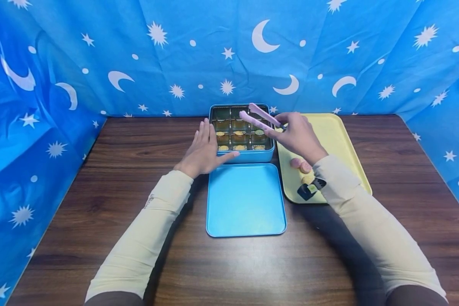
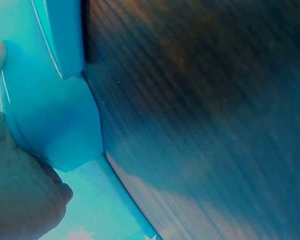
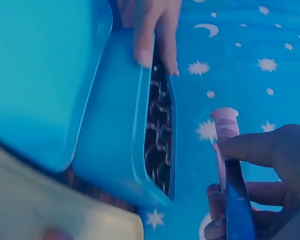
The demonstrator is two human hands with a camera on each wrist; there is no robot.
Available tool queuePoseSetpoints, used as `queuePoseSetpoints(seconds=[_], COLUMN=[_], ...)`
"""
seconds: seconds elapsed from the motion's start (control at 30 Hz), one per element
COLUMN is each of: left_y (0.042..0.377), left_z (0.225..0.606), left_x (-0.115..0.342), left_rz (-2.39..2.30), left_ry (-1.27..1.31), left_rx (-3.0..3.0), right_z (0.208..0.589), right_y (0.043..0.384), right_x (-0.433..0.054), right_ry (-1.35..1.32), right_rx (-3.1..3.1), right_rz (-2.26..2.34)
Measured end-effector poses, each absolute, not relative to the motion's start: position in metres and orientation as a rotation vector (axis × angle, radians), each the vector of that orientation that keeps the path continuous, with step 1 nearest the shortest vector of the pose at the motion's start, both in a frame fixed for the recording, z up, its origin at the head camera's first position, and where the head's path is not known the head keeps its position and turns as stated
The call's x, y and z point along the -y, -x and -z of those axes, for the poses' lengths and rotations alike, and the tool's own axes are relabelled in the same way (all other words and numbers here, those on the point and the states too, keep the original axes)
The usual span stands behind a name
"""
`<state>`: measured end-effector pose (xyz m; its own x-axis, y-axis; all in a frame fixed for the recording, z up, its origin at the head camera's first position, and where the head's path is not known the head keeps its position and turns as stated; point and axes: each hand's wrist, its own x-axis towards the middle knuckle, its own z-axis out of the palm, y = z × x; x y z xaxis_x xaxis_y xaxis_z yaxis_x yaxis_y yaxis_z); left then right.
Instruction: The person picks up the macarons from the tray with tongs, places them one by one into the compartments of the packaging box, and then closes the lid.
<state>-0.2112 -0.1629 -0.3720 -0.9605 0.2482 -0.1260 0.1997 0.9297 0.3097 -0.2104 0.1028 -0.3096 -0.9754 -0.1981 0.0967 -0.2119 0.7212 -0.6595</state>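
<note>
A blue tin with a dark divided insert stands at the back. Round cookies, mostly yellow and one greenish, sit in its nearer compartments. My left hand rests on the tin's near left corner, fingers straight along the left side and thumb stretched across the front. Over the right part of the tin, my right hand holds pink tongs, also seen in the right wrist view. Their tips are apart, and I see nothing between them.
Right of the tin lies a yellow tray with pink cookies and a yellow cookie, partly hidden by the right wrist's black camera mount. A flat blue lid lies before the tin. Starry blue cloth hangs behind the wooden table.
</note>
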Motion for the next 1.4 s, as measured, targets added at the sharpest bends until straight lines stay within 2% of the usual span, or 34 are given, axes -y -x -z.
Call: queuePoseSetpoints(seconds=[0.7, 1.4], left_y=[0.211, 0.212], left_z=[0.373, 0.373], left_x=[0.163, 0.163], left_rz=[-0.441, -0.459], left_ry=[-0.350, -0.353], left_rx=[-2.915, -2.912], right_z=[0.327, 0.358], right_y=[0.158, 0.122], right_x=[-0.205, -0.245], right_ry=[-0.303, -0.271], right_rx=[3.039, 3.151], right_rz=[-0.931, -0.904])
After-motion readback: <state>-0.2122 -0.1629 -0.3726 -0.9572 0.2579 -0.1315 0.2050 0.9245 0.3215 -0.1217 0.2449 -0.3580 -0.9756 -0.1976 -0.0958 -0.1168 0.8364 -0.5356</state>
